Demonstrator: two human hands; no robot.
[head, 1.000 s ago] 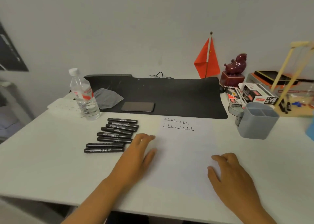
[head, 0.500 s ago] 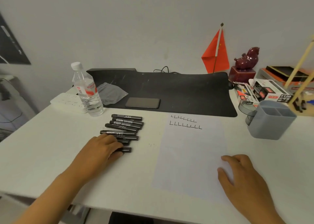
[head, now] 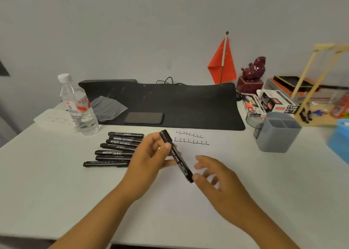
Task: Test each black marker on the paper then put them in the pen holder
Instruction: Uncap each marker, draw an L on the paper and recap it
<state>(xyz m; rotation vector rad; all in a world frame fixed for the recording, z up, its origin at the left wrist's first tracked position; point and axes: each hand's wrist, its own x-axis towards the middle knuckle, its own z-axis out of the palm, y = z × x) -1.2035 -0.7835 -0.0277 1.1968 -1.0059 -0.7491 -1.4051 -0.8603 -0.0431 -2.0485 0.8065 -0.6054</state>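
Left hand [head: 149,159] fingers pinch the black cylindrical plastic marker [head: 176,155] mid-barrel, right hand [head: 217,175] fingers loose at its near end — weak 1-hand hold, tugging the cap could drop it.

The markers [head: 120,148] are black with pale lettering. The paper [head: 190,173] is white, with two rows of small black L-shaped marks. The pen holder [head: 279,137] is grey. The surface [head: 47,182] is white, the mat [head: 179,105] black, the flag [head: 222,65] red, and the bottle [head: 78,105] clear with a red-and-white label.
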